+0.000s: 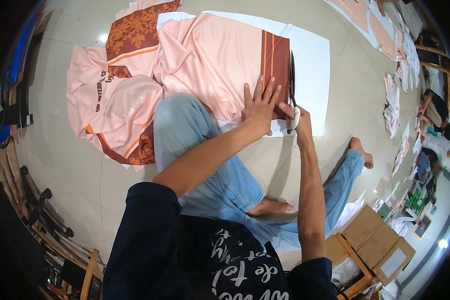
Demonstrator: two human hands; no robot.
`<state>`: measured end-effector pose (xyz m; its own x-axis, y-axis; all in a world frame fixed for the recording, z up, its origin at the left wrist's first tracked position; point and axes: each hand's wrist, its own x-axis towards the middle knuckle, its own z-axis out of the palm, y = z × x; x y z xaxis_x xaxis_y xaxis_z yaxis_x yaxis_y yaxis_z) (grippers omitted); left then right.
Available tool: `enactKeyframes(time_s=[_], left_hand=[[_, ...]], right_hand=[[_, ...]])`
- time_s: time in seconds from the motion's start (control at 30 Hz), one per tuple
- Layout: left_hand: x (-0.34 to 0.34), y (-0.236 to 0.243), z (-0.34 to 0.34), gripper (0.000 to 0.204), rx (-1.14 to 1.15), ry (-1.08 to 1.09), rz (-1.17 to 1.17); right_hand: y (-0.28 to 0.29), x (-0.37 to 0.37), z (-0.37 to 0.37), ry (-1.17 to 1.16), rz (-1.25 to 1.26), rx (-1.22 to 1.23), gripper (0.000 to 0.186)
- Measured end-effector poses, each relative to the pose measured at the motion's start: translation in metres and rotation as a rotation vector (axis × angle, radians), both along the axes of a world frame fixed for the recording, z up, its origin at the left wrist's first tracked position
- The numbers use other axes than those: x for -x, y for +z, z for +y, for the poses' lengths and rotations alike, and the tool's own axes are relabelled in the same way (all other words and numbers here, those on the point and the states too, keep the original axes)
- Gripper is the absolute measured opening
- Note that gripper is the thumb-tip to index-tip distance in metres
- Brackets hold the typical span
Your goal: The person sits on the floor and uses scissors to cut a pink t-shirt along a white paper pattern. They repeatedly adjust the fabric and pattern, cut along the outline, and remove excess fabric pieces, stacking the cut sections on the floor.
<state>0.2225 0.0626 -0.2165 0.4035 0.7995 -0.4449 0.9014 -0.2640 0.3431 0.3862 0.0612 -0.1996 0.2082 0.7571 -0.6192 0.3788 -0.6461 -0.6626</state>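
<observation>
A peach fabric panel (215,60) with a brown, orange-striped band (276,52) along its right edge lies on the tiled floor, white margin (310,70) around it. My left hand (261,107) rests flat on the brown band, fingers spread. In my right hand (299,120) are scissors (292,75), with white wrapping on the handle. Their dark blades lie along the line where brown meets white. To the left, crumpled peach pieces (120,100) with brown patterned parts (137,32) lie by my bent knee.
More peach cut pieces (362,22) and white scraps (392,105) lie at the right. Cardboard boxes (372,235) stand at lower right, near a wooden frame (355,260). Two other people (432,112) are at the far right. Dark metal-and-wood furniture (40,210) lines the left.
</observation>
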Motion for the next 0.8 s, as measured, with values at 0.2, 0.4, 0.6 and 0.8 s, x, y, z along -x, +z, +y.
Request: enactKeyframes(time_s=[0.2, 0.4, 0.6, 0.8], left_hand=[[0.002, 0.003, 0.001, 0.152, -0.006, 0.006, -0.017], [0.001, 0.006, 0.002, 0.152, 0.004, -0.011, 0.029], [0.001, 0.006, 0.005, 0.142, -0.06, 0.023, -0.033], [0.016, -0.012, 0.033, 0.107, -0.382, 0.343, -0.284]], right_hand=[[0.001, 0.004, 0.026, -0.012, 0.003, 0.001, 0.045], [0.001, 0.005, 0.03, 0.018, -0.001, -0.03, 0.043], [0.002, 0.007, 0.034, -0.02, 0.043, -0.029, 0.044], [0.003, 0.005, 0.022, -0.002, 0.009, -0.038, 0.043]])
